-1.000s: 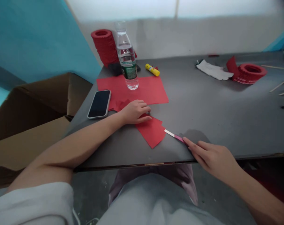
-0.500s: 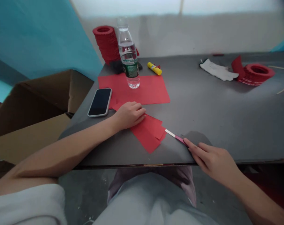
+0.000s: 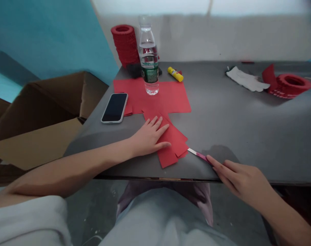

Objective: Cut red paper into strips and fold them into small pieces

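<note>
My left hand (image 3: 151, 138) lies flat with its fingers spread on several overlapping red paper pieces (image 3: 176, 136). These pieces fan toward me and lap onto a larger red sheet (image 3: 173, 95) behind them. In my right hand (image 3: 238, 176), near the table's front edge, is a slim knife (image 3: 203, 156) with a pink handle and a pale, narrow blade. My index finger stretches along the handle. The blade's tip meets the right corner of the paper pieces; whether it is under them or just touching, I cannot tell.
A water bottle (image 3: 151, 68) stands on the large sheet, with a phone (image 3: 114, 108) to its left. Behind are a red paper roll (image 3: 126, 46) and a yellow glue stick (image 3: 175, 74). A white glove (image 3: 246, 78) and another red roll (image 3: 291, 85) lie right. An open cardboard box (image 3: 39, 143) is left.
My left hand has gone from curled to spread flat, shifting toward me on the red pieces, which have turned slightly. My right hand keeps the knife at their corner. The view has shifted a little.
</note>
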A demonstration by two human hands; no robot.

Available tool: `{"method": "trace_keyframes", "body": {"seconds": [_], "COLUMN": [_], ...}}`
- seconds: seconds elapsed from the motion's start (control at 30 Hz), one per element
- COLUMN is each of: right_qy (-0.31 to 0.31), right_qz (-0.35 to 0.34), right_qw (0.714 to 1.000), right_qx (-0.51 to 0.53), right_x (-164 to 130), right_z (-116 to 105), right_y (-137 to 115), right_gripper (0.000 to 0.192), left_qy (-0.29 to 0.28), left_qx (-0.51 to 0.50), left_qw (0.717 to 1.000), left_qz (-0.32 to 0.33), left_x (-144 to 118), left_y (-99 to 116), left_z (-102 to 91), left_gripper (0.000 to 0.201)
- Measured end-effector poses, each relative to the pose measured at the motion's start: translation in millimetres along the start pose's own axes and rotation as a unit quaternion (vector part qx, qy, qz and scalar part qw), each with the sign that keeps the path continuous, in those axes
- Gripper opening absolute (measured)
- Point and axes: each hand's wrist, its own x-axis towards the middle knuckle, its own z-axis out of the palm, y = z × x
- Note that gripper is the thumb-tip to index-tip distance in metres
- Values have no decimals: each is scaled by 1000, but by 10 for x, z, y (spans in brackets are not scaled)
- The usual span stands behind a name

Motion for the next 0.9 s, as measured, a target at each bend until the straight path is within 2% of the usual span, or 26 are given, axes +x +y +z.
{"method": "trace_keyframes", "body": {"seconds": [0.07, 0.17, 0.27, 0.47, 0.73, 0.9], "right_qy": [-9, -37, -64, -73, -87, -80], "right_qz": [-5, 0, 3, -4, -6, -13], "right_qw": [1000, 999, 998, 997, 996, 996], "right_qx": [-2, -5, -3, -3, 13, 24], "right_x": [-15, -34, -61, -74, -15, 8], "right_z": [-24, -47, -54, -60, -19, -34], "right_y": [10, 16, 27, 56, 106, 143], "right_gripper": [39, 44, 49, 48, 49, 48], "left_qy": [3, 12, 16, 18, 17, 43], "left_qx": [-16, -21, -20, -27, -18, -23], "left_qw": [1000, 998, 999, 999, 1000, 999], "left_qz": [-25, -58, -46, -6, -9, 2], "left_x": [92, 198, 252, 280, 275, 263], "left_y": [52, 151, 188, 137, 153, 134], "left_z": [-20, -7, 45, 89, 72, 104], "left_gripper": [78, 92, 102, 102, 100, 95]}}
